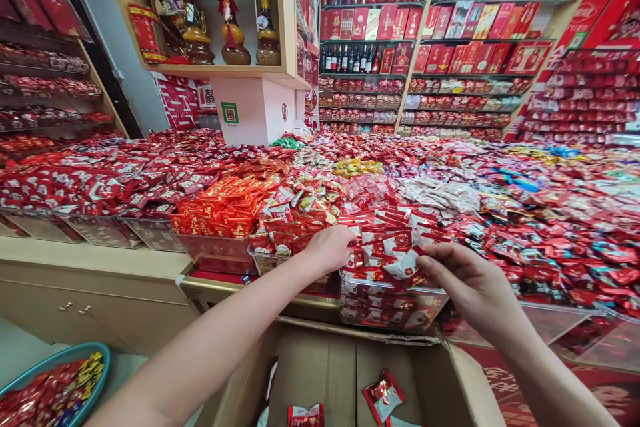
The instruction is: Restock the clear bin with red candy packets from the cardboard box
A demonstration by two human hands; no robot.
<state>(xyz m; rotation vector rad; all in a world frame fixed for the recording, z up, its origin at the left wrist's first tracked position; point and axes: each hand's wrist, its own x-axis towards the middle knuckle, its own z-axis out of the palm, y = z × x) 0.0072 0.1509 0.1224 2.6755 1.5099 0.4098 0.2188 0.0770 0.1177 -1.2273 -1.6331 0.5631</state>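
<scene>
Right hand (465, 273), right of centre: thumb and forefinger pinching one small white-and-red foil packet (403, 265) by its right-hand end. Packet located at the front of the neat rows in a clear rectangular plastic bin (395, 301); long axis nearly level across the frame, rising slightly rightward, free end pointing left and a little down. Whether it touches the rows beneath, I cannot tell.

Left hand (331, 247), centre: bent over the left end of the same rows, back of the hand uppermost. Fingertips hidden; what they grip, if anything, I cannot tell.

Below the bin, bottom centre: one brown cardboard box (320, 363), flaps up, loose red-and-silver packets (384, 397) on its floor; near side cut off by the lower edge.

Left of the bin: glossy orange-red packets (220, 203), heaped in a clear bin. Front edge, centre left: a gold metal counter trim (235, 285), beside a cream cabinet (125, 310) with two round knobs. Lower left: one teal plastic tub (107, 373) of mixed wrapped pieces, cut off by the frame.

Across the middle: a broad spread of mostly red wrapped sweets, individual lettering too small to read. Upper left: a pale wood display shelf (290, 27) holding gourd-shaped amber bottles (235, 47). Upper right: wall shelving with bottles and red boxes (393, 23).
</scene>
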